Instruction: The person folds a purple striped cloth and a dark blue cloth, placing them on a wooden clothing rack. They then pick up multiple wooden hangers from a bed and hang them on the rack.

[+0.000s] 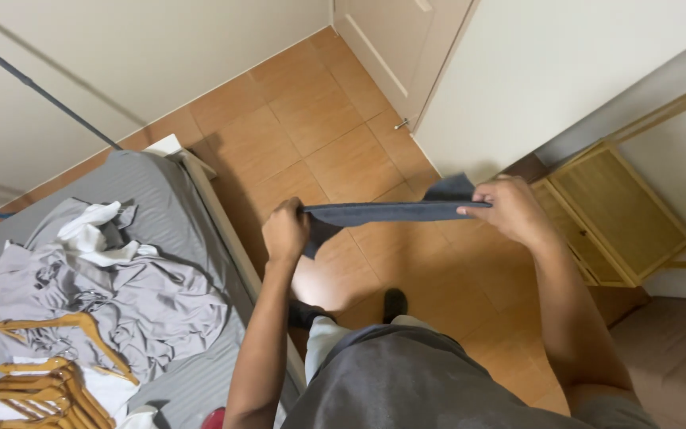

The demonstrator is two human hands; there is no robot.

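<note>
A small dark blue-grey piece of folded cloth (391,213) is pulled flat and level between the two hands, out in the air over the orange-brown tiled floor (311,119) and just off the bed's long edge — held taut this way, it seems, so the fabric lies straight and its edges line up. The left hand (285,232) is clenched into a fist around the cloth's left end, knuckles up, with a short flap hanging below it. The right hand (510,210) pinches the right end between thumb and fingers, palm turned down, and a loose corner of cloth pokes up behind it; how many fingers grip is hard to tell from here. Both forearms reach forward from the body, elbows bent, wrists about level. On the bed with its grey striped sheet (176,222) lies a heap of crumpled grey and white clothes (113,278), and near the bed's lower left corner a bundle of wooden hangers (49,381). A pale wooden cabinet with woven panels (617,210) stands by the wall — to the right.
</note>
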